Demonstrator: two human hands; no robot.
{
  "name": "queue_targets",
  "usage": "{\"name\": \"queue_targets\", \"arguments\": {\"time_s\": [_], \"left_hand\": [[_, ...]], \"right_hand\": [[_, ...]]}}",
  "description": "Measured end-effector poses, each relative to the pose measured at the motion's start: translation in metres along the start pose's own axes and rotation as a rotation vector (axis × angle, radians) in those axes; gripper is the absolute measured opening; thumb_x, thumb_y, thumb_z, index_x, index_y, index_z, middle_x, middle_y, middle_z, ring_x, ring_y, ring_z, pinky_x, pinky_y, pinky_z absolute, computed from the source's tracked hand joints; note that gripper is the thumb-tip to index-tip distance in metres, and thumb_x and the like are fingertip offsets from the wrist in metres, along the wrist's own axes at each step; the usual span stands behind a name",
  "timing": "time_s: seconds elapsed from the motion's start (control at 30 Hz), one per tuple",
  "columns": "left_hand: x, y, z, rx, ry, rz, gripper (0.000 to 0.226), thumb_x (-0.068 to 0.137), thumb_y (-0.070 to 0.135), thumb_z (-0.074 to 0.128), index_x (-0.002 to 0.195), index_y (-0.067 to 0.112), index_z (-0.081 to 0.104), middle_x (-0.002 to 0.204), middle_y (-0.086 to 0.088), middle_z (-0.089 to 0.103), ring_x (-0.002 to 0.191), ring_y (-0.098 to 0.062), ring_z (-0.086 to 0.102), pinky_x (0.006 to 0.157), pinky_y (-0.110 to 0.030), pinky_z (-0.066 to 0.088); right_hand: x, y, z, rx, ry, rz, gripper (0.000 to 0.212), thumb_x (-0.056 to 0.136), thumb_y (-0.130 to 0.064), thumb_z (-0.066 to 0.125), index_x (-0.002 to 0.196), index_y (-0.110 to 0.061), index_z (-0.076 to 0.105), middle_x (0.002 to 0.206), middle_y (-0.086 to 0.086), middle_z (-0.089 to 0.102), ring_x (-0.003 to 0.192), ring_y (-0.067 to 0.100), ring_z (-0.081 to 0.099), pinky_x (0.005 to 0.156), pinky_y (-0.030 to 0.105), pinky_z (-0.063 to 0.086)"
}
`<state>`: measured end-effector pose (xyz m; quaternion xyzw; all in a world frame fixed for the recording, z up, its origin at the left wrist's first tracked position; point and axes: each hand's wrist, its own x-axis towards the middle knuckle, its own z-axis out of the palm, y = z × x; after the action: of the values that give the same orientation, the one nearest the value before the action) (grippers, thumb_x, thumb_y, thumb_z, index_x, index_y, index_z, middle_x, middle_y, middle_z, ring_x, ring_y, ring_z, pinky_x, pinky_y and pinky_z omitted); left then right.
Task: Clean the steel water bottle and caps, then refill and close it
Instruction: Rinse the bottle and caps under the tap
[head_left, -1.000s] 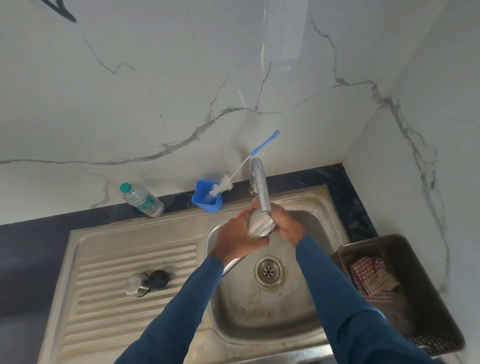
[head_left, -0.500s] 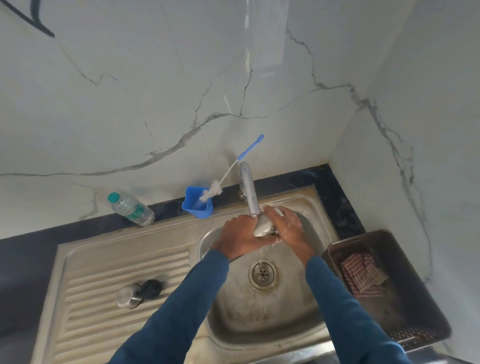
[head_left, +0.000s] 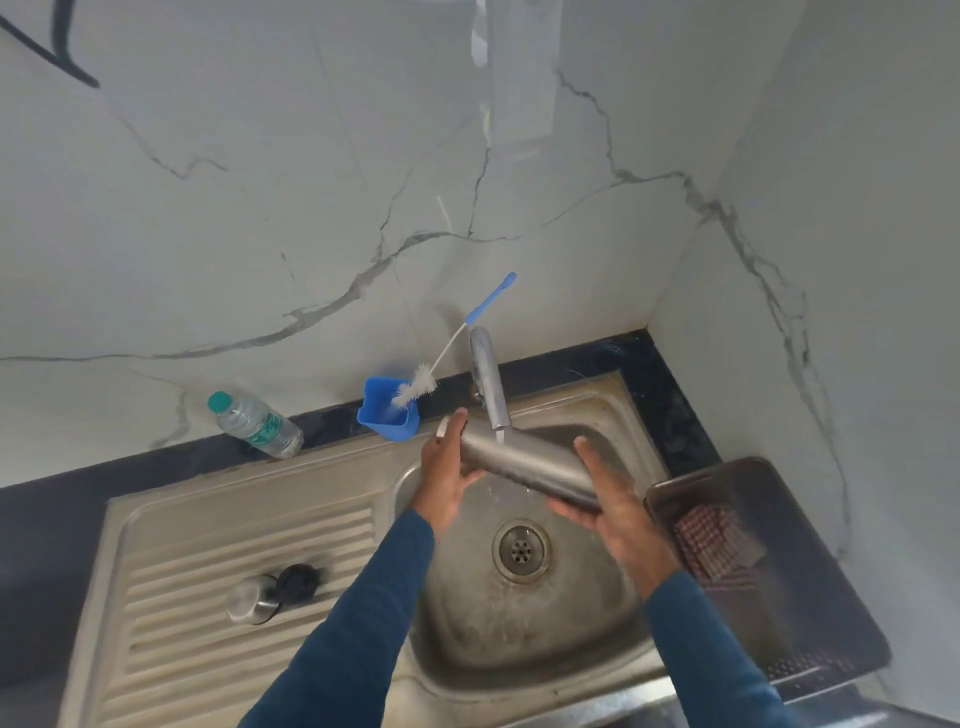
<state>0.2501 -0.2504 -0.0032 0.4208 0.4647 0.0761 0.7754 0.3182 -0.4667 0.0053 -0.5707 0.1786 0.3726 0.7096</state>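
The steel water bottle (head_left: 524, 462) is clasped at its ends by the left hand (head_left: 448, 467) and right hand (head_left: 609, 501)
It is held sideways at mid-frame under the running tap (head_left: 488, 379), above the sink (head_left: 519, 629); a steel cap (head_left: 249, 600) and black cap (head_left: 297, 582) are laid side by side on the drainboard (head_left: 208, 540) at lower left, and a brush (head_left: 415, 387) is stood in a blue cup (head_left: 388, 415) behind

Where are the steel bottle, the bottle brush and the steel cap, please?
steel bottle (head_left: 530, 465): head view, middle of its body.
bottle brush (head_left: 414, 387): head view, its white bristles.
steel cap (head_left: 249, 598): head view, its rounded top.
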Motion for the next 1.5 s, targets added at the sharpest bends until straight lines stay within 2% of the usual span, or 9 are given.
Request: {"name": "queue_targets", "arguments": {"time_s": [0.13, 0.3, 0.57, 0.73, 0.9, 1.0, 1.17, 1.37, 1.5], "left_hand": [[0.006, -0.001, 0.019, -0.113, -0.013, -0.074, 0.050, 0.090, 0.041, 0.078, 0.127, 0.010, 0.068, 0.109, -0.017, 0.073, 0.104, -0.031, 0.070, 0.100, -0.047, 0.058], [-0.010, -0.006, 0.045, 0.124, -0.133, -0.051, 0.016, 0.095, 0.029, 0.073, 0.088, 0.015, 0.074, 0.090, -0.018, 0.075, 0.081, -0.035, 0.070, 0.085, -0.052, 0.057], [-0.003, 0.000, 0.052, 0.424, 0.059, 0.078, 0.021, 0.092, 0.022, 0.077, 0.085, 0.008, 0.063, 0.071, -0.003, 0.051, 0.062, -0.016, 0.051, 0.048, -0.021, 0.046], [-0.007, -0.014, 0.052, 0.438, 0.106, 0.135, 0.043, 0.090, 0.024, 0.079, 0.061, 0.013, 0.050, 0.049, 0.006, 0.044, 0.042, -0.007, 0.041, 0.042, -0.021, 0.036], [-0.011, -0.011, 0.046, 0.298, -0.116, 0.054, 0.024, 0.088, 0.032, 0.083, 0.070, 0.018, 0.076, 0.077, -0.012, 0.072, 0.075, -0.027, 0.067, 0.081, -0.048, 0.059], [-0.015, -0.003, 0.042, 0.155, -0.323, -0.087, 0.023, 0.093, 0.032, 0.078, 0.085, 0.014, 0.067, 0.088, -0.017, 0.070, 0.078, -0.029, 0.066, 0.080, -0.040, 0.055], [-0.014, 0.001, 0.038, -0.110, -0.404, -0.183, 0.021, 0.103, 0.020, 0.055, 0.083, 0.016, 0.059, 0.083, -0.010, 0.063, 0.075, -0.025, 0.062, 0.074, -0.035, 0.054], [-0.010, -0.006, 0.037, 0.175, -0.089, -0.169, 0.010, 0.087, 0.015, 0.076, 0.082, 0.011, 0.068, 0.079, -0.012, 0.067, 0.059, -0.021, 0.064, 0.059, -0.028, 0.056], [-0.009, -0.022, 0.045, 0.325, 0.181, -0.026, 0.021, 0.077, 0.019, 0.089, 0.085, 0.009, 0.072, 0.076, -0.005, 0.068, 0.066, -0.020, 0.063, 0.062, -0.028, 0.051]], "right_hand": [[-0.021, 0.014, -0.011, -0.324, -0.169, 0.101, 0.071, 0.074, -0.061, 0.091, 0.127, -0.017, 0.072, 0.121, 0.019, 0.074, 0.103, 0.037, 0.077, 0.086, 0.048, 0.064], [-0.033, 0.019, 0.002, -0.602, -0.388, 0.133, 0.055, 0.081, -0.050, 0.088, 0.126, -0.022, 0.072, 0.114, 0.008, 0.079, 0.108, 0.027, 0.076, 0.098, 0.048, 0.060], [-0.019, 0.037, 0.039, -0.934, -0.060, -0.097, 0.059, 0.071, -0.032, 0.091, 0.120, -0.019, 0.062, 0.095, -0.007, 0.070, 0.077, 0.005, 0.067, 0.056, 0.012, 0.049], [-0.023, 0.059, 0.037, -1.126, 0.076, -0.191, 0.068, 0.066, -0.042, 0.083, 0.123, -0.017, 0.057, 0.095, -0.005, 0.067, 0.075, 0.015, 0.068, 0.061, 0.026, 0.056], [-0.036, 0.026, 0.018, -0.819, -0.222, 0.057, 0.043, 0.075, -0.027, 0.090, 0.108, -0.018, 0.064, 0.094, 0.009, 0.072, 0.077, 0.016, 0.070, 0.074, 0.036, 0.063], [-0.031, 0.028, 0.000, -0.358, -0.497, 0.315, 0.071, 0.074, -0.029, 0.088, 0.131, 0.001, 0.058, 0.106, 0.022, 0.071, 0.090, 0.036, 0.071, 0.088, 0.050, 0.058], [-0.025, 0.034, 0.003, -0.041, -0.746, 0.473, 0.056, 0.084, -0.032, 0.070, 0.129, -0.002, 0.054, 0.103, 0.016, 0.060, 0.086, 0.029, 0.062, 0.080, 0.042, 0.054], [-0.026, 0.042, 0.017, -0.539, -0.400, 0.224, 0.068, 0.069, -0.036, 0.089, 0.124, -0.004, 0.064, 0.099, 0.015, 0.077, 0.085, 0.029, 0.074, 0.082, 0.049, 0.063], [-0.038, 0.043, 0.042, -1.163, -0.030, -0.076, 0.066, 0.067, -0.051, 0.082, 0.118, -0.016, 0.059, 0.101, -0.004, 0.069, 0.093, 0.021, 0.073, 0.073, 0.032, 0.058]]}}
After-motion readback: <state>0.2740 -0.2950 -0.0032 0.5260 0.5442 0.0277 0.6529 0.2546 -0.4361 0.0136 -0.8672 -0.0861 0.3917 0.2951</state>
